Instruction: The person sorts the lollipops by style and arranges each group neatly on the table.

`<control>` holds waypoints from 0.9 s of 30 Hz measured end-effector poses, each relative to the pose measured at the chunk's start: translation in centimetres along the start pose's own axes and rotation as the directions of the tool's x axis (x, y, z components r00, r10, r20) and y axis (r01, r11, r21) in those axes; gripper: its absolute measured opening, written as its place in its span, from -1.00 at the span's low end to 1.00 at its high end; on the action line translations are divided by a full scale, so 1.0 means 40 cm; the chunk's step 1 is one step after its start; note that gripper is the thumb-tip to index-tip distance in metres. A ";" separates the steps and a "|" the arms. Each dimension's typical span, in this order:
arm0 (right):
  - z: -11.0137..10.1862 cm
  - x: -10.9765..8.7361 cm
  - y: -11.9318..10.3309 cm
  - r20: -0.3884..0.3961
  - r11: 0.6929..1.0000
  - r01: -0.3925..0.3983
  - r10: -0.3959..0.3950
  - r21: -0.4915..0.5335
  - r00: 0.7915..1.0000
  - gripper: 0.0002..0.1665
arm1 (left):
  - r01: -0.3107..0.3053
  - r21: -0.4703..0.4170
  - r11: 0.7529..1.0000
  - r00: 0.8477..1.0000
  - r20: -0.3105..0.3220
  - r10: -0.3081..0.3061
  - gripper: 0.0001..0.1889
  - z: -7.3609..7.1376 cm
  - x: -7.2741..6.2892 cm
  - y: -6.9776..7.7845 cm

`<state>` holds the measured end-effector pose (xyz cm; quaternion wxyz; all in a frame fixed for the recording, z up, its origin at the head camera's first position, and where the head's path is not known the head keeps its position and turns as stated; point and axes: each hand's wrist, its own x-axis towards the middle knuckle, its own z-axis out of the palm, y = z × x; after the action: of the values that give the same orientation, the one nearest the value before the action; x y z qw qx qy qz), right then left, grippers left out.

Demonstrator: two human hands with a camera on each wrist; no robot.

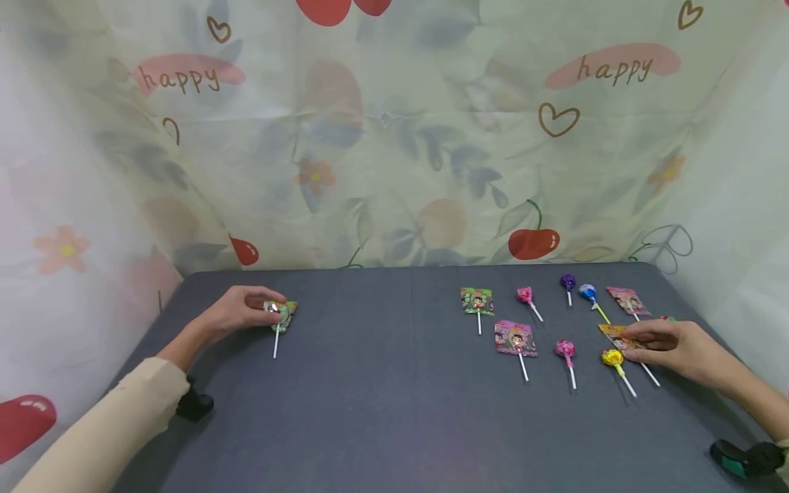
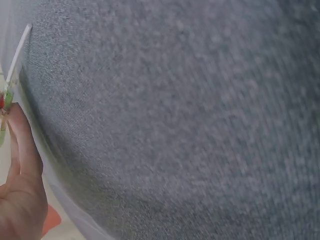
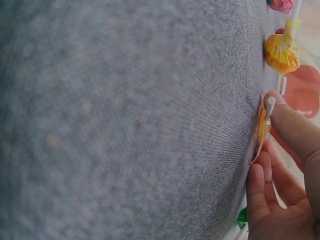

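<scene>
At the left of the table, my left hand pinches a flat lollipop in a green packet, its white stick pointing toward me. The left wrist view shows the same stick beyond the fingertips. On the right side, my right hand holds a lollipop in an orange packet between thumb and fingers, low over the cloth. Its stick end shows beside the thumb in the right wrist view. A yellow ball lollipop lies just in front of those fingers.
Around the right hand lie a blue lollipop, a purple one and a pink packet. Further left are pink ball lollipops, another pink packet and a green packet. A patterned curtain hangs behind the grey table.
</scene>
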<state>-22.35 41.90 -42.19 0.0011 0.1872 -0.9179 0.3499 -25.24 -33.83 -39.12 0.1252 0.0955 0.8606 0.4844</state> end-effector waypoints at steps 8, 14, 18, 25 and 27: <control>-0.005 -0.004 0.010 -0.013 0.999 0.045 -0.045 0.015 0.999 -0.64 | -0.048 0.178 0.983 0.999 0.004 0.048 -0.58 -0.002 0.006 0.002; -0.003 -0.002 0.009 -0.010 0.999 0.049 -0.049 0.009 0.999 -0.64 | -0.060 0.246 0.967 0.998 -0.012 0.065 -0.65 0.001 0.010 0.002; -0.006 -0.001 0.009 0.001 0.998 0.058 -0.058 0.012 0.998 -0.64 | -0.069 0.250 0.966 0.997 -0.006 0.073 -0.67 0.004 0.011 0.001; -0.019 0.004 0.002 0.017 0.996 0.084 -0.084 0.007 0.996 -0.62 | -0.074 0.274 0.959 0.997 -0.003 0.078 -0.65 0.007 0.012 0.001; -0.022 0.006 -0.002 0.016 0.998 0.070 -0.071 0.003 0.997 -0.60 | -0.077 0.283 0.956 0.997 -0.005 0.082 -0.65 0.007 0.012 0.002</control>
<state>-22.64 42.33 -41.47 0.0057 0.2224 -0.9103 0.3491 -25.62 -33.44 -39.27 0.0836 0.1429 0.9174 0.3619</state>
